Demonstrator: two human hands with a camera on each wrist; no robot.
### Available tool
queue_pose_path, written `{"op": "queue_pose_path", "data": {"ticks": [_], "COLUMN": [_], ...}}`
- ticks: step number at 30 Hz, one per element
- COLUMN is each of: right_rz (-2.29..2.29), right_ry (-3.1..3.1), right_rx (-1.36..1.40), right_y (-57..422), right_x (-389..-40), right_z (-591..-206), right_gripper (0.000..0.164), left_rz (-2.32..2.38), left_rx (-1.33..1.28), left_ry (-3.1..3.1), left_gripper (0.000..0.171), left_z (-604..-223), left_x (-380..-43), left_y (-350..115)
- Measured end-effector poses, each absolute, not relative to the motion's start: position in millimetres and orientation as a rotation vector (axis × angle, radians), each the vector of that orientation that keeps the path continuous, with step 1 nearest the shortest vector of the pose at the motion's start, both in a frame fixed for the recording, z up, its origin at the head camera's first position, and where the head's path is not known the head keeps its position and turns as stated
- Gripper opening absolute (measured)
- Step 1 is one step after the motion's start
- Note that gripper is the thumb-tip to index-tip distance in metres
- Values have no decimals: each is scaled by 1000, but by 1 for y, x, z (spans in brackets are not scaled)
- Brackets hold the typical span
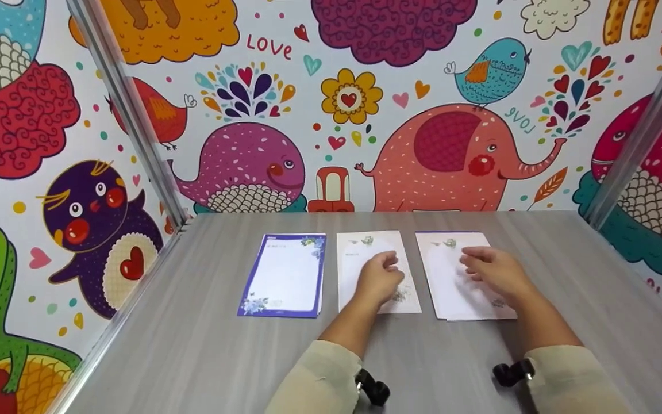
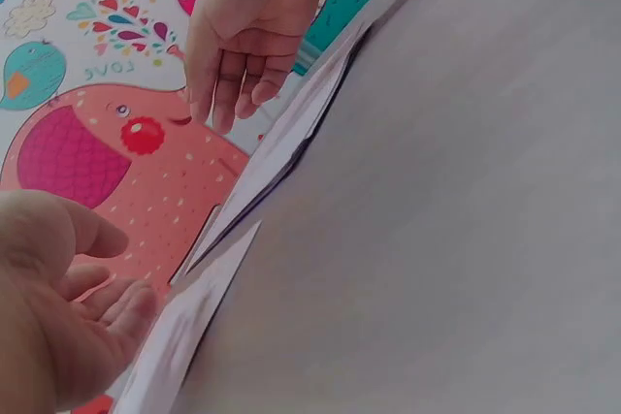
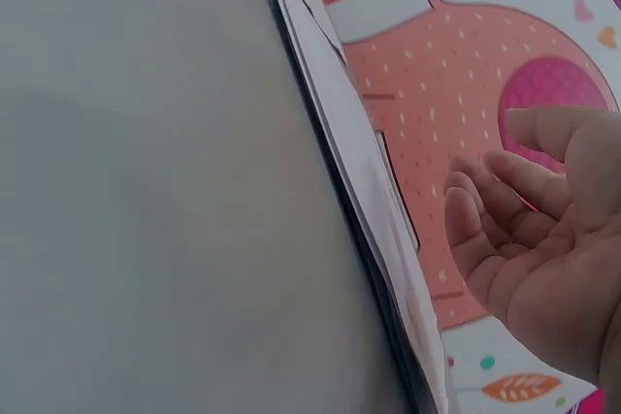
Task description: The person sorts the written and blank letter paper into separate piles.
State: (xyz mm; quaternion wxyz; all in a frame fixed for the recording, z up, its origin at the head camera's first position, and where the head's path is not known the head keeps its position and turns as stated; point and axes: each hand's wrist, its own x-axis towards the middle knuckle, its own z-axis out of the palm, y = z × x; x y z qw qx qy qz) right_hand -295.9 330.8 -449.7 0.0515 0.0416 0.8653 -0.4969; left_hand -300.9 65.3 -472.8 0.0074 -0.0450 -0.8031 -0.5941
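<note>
Three stacks of printed paper lie side by side on a grey table. Over the middle cream sheets (image 1: pixel 360 282) hovers my left hand (image 1: pixel 379 280), fingers loosely bent and nothing in them. My right hand (image 1: pixel 497 275) is above the right-hand paper stack (image 1: pixel 443 287), its fingers relaxed and empty; a shadow falls on the sheet under it. Both stacks carry small green floral prints. The left wrist view shows the left hand (image 2: pixel 68 298) with thumb and fingers apart. In the right wrist view the right hand (image 3: pixel 543 239) is raised beside the stack's edge, palm visible.
To the left lies a purple-bordered sheet stack (image 1: pixel 285 276) with blue flowers in its corners. The grey tabletop (image 1: pixel 193 345) reaches back to a wall (image 1: pixel 337 86) of cartoon animals. Metal posts (image 1: pixel 130 109) stand at the corners.
</note>
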Motion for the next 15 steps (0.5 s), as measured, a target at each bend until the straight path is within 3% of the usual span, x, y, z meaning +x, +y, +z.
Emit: {"op": "queue_pose_path", "data": {"ticks": [7, 15], "right_rz": [-1583, -1573], "right_ry": [2669, 2671], "right_rx": [-104, -205], "right_y": [287, 249], "right_x": [-306, -314], "right_z": [-446, -450], "right_gripper": [53, 51], "left_rz": [-1826, -1851], "left_rx": [-100, -29], "left_ry": [-2499, -2514], "left_gripper": [52, 58], "left_z": [-465, -462], "left_x": [-309, -316], "left_y": [31, -23]}}
